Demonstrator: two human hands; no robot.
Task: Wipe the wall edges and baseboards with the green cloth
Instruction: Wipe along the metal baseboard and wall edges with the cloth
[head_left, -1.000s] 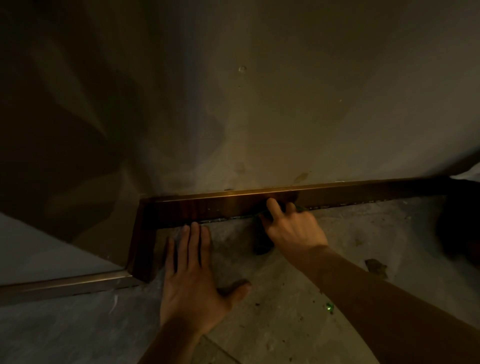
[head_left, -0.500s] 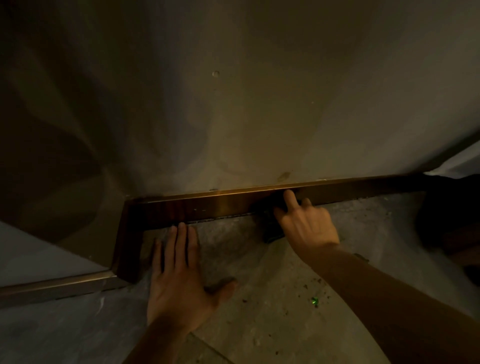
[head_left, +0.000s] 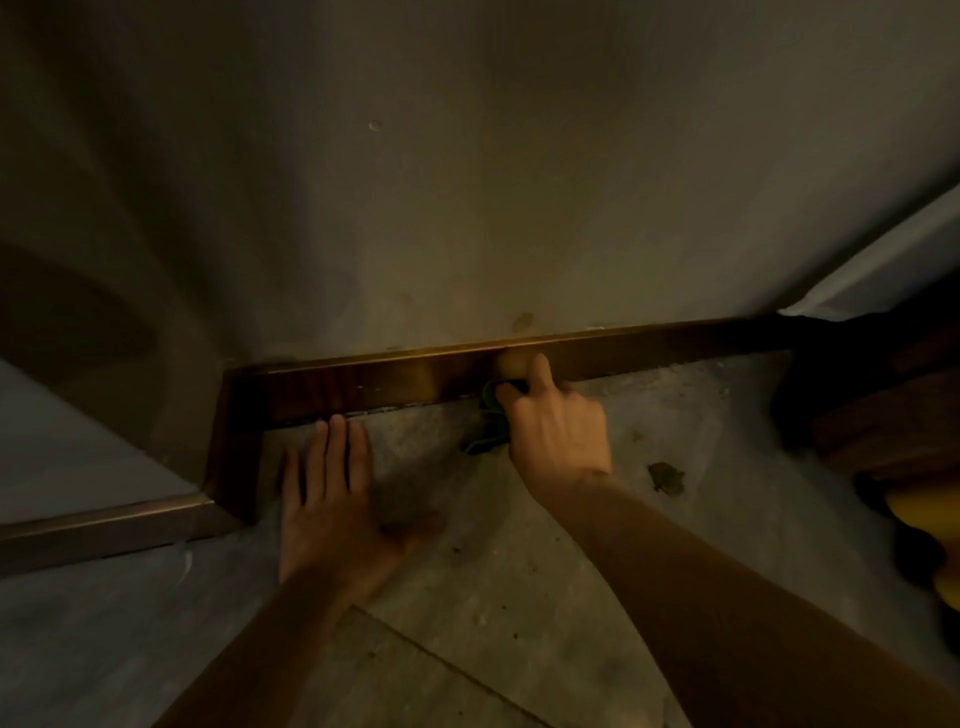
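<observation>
A dark brown wooden baseboard runs along the foot of a pale wall and turns a corner at the left. My right hand presses a bunched green cloth against the baseboard's lower part, fingers curled over it; most of the cloth is hidden under the hand. My left hand lies flat on the concrete floor, fingers spread, fingertips almost touching the baseboard.
The light is dim. A second baseboard runs off to the left from the corner. A dark stain marks the floor right of my right hand. Dark objects and something yellow sit at the right edge.
My right hand has slid the cloth rightward along the baseboard. The left hand has stayed flat on the floor. The view has shifted a little.
</observation>
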